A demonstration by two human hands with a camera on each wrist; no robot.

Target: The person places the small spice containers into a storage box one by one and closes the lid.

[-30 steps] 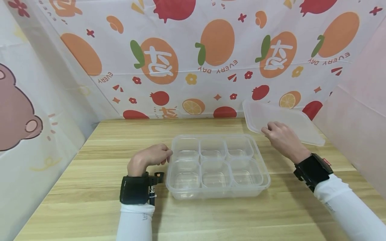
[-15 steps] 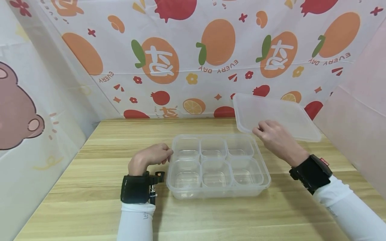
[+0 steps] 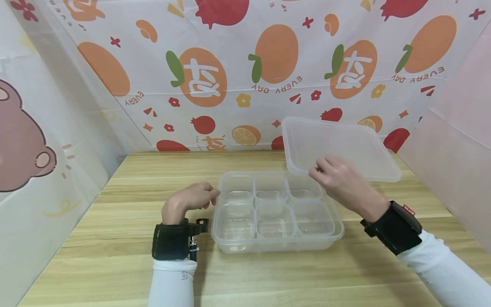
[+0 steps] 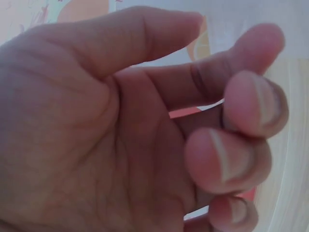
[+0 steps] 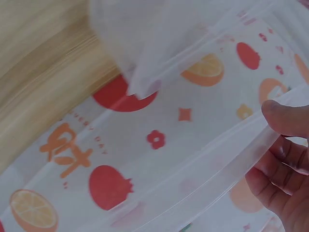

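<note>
A translucent plastic container stands on the table, and several small clear cups sit inside it in two rows. My left hand is at its left side, fingertips by the rim. In the left wrist view the fingers of that hand are loosely curled, with nothing between thumb and fingers. My right hand pinches the near edge of a frosted lid. The lid is raised and tilted behind the container's right rear corner, with the hand in front of that corner. In the right wrist view the thumb and fingers grip the lid's edge.
The wooden table extends around the container. A fruit-print cloth hangs at the back, a bear-print sheet on the left, and a pale pink sheet on the right.
My right hand has carried the lid leftward and slightly up, so it now overlaps the container's right rear corner in the head view. My left hand and the container have stayed put.
</note>
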